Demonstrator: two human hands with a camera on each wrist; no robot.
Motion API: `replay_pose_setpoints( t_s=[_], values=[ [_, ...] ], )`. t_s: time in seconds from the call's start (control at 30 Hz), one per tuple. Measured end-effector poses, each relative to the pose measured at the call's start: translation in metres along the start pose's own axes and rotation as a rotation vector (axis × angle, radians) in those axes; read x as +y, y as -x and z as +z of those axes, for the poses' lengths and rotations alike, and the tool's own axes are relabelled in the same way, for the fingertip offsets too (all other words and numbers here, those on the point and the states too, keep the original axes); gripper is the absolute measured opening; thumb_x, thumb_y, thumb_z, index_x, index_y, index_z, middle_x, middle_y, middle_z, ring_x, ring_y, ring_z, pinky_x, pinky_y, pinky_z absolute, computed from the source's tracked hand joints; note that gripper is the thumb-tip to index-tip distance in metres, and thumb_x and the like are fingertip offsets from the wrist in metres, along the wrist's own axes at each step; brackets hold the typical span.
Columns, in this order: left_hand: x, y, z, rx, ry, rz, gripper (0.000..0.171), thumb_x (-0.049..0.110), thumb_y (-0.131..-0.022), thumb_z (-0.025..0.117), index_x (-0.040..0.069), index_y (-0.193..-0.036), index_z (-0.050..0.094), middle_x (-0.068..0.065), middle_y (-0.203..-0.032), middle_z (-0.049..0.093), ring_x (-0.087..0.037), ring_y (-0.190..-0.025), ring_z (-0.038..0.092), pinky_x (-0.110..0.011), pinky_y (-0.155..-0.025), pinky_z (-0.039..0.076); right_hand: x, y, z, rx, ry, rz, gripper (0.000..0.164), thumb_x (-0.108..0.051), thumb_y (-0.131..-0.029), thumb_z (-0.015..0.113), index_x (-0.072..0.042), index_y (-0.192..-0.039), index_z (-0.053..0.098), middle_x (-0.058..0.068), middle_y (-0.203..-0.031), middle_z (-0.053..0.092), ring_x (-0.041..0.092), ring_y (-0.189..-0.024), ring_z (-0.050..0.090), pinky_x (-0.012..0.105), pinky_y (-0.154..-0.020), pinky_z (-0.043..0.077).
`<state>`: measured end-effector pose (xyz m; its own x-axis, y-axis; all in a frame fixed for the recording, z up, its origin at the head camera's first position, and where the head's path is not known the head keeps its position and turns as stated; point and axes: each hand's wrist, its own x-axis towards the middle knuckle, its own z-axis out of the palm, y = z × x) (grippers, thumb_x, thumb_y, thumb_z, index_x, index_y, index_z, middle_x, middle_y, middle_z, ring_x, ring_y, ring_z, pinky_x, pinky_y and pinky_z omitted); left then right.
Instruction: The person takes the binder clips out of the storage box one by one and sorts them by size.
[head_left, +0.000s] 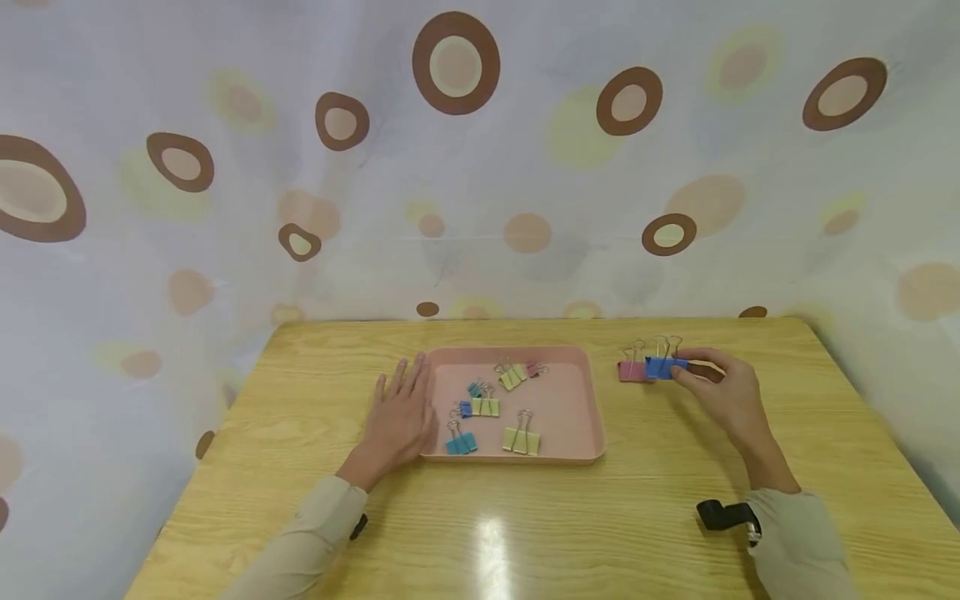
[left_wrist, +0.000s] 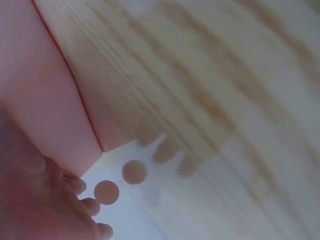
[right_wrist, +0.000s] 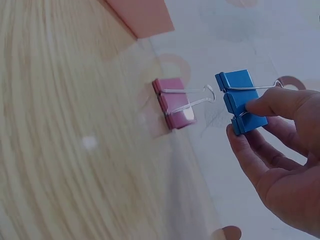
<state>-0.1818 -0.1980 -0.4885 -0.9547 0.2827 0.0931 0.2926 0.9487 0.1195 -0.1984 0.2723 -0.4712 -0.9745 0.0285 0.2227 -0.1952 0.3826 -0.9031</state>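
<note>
My right hand [head_left: 726, 396] pinches a blue binder clip [head_left: 663, 367] between thumb and fingers, its wire handles pointing up in the head view. Just left of it a pink binder clip [head_left: 632, 372] stands on the table, partly overlapped by the blue one. In the right wrist view the blue clip [right_wrist: 242, 100] shows apart from the pink clip [right_wrist: 173, 102]. With fingers straight, my left hand [head_left: 400, 417] rests against the left side of a pink tray [head_left: 558, 417]. Inside the tray lie several yellow, blue, teal and pink binder clips, among them a large yellow clip [head_left: 521, 440].
The wooden table [head_left: 645, 517] carries the tray near its middle. Behind it hangs a pale curtain [head_left: 480, 192] with brown ring patterns, close along the far edge. A teal clip [head_left: 461, 443] lies at the tray's near left corner.
</note>
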Motion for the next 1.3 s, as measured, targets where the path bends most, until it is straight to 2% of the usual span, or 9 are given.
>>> replay_pose_setpoints(
  t_s=[0.3, 0.43, 0.53, 0.73, 0.83, 1.03, 1.3],
  values=[
    [-0.001, 0.003, -0.002, -0.020, -0.036, -0.009, 0.060, 0.025, -0.110, 0.032, 0.000, -0.163, 0.019, -0.015, -0.170, 0.017, -0.039, -0.155, 0.016, -0.061, -0.122, 0.016, 0.022, -0.008, -0.020, 0.015, 0.059, -0.013, 0.034, -0.012, -0.096, 0.073, 0.009, -0.122, 0.068, -0.015, -0.109, 0.067, -0.010, -0.099, 0.063, 0.011, -0.078, 0.053],
    [-0.002, 0.004, -0.003, -0.033, -0.038, -0.016, 0.060, 0.026, -0.110, 0.031, 0.002, -0.163, 0.016, -0.013, -0.170, 0.014, -0.038, -0.156, 0.015, -0.060, -0.123, 0.015, 0.025, -0.013, -0.028, 0.018, 0.107, 0.010, 0.037, -0.016, -0.097, 0.073, 0.008, -0.124, 0.068, -0.019, -0.108, 0.066, -0.013, -0.096, 0.061, 0.010, -0.075, 0.052],
    [-0.003, 0.004, -0.003, -0.039, -0.028, -0.016, 0.060, 0.026, -0.110, 0.030, 0.002, -0.163, 0.017, -0.013, -0.170, 0.014, -0.038, -0.156, 0.014, -0.060, -0.123, 0.014, 0.025, -0.015, -0.031, 0.017, 0.139, 0.028, 0.037, -0.018, -0.097, 0.073, 0.007, -0.123, 0.069, -0.012, -0.109, 0.068, -0.014, -0.094, 0.060, 0.010, -0.073, 0.052],
    [-0.002, 0.003, -0.004, -0.043, -0.033, -0.019, 0.060, 0.026, -0.110, 0.030, 0.001, -0.163, 0.017, -0.014, -0.170, 0.014, -0.039, -0.155, 0.015, -0.060, -0.123, 0.015, 0.030, -0.022, -0.032, 0.002, 0.186, 0.044, 0.038, -0.019, -0.098, 0.071, 0.008, -0.125, 0.068, 0.023, -0.120, 0.070, -0.018, -0.088, 0.057, 0.009, -0.071, 0.051],
    [-0.001, 0.003, -0.004, -0.041, -0.033, -0.017, 0.060, 0.026, -0.110, 0.031, 0.001, -0.163, 0.018, -0.014, -0.170, 0.015, -0.039, -0.155, 0.016, -0.060, -0.122, 0.015, 0.033, -0.023, -0.031, -0.004, 0.212, 0.049, 0.037, -0.018, -0.098, 0.070, 0.008, -0.125, 0.068, 0.031, -0.122, 0.067, -0.020, -0.086, 0.056, 0.008, -0.071, 0.049],
    [-0.001, 0.003, -0.002, -0.024, -0.003, -0.014, 0.060, 0.025, -0.110, 0.031, 0.001, -0.163, 0.019, -0.014, -0.170, 0.017, -0.039, -0.155, 0.016, -0.062, -0.122, 0.014, 0.036, -0.021, -0.033, -0.018, 0.251, 0.089, 0.036, -0.018, -0.099, 0.070, 0.007, -0.125, 0.069, 0.032, -0.123, 0.066, -0.019, -0.082, 0.054, 0.006, -0.072, 0.046],
    [-0.001, 0.001, -0.001, -0.022, 0.011, -0.002, 0.060, 0.025, -0.110, 0.032, 0.001, -0.163, 0.017, -0.013, -0.170, 0.015, -0.038, -0.156, 0.015, -0.062, -0.122, 0.013, 0.040, -0.018, -0.036, -0.033, 0.312, 0.112, 0.037, -0.023, -0.099, 0.070, 0.004, -0.123, 0.071, 0.029, -0.118, 0.070, -0.018, -0.081, 0.052, 0.015, -0.075, 0.046]
  ],
)
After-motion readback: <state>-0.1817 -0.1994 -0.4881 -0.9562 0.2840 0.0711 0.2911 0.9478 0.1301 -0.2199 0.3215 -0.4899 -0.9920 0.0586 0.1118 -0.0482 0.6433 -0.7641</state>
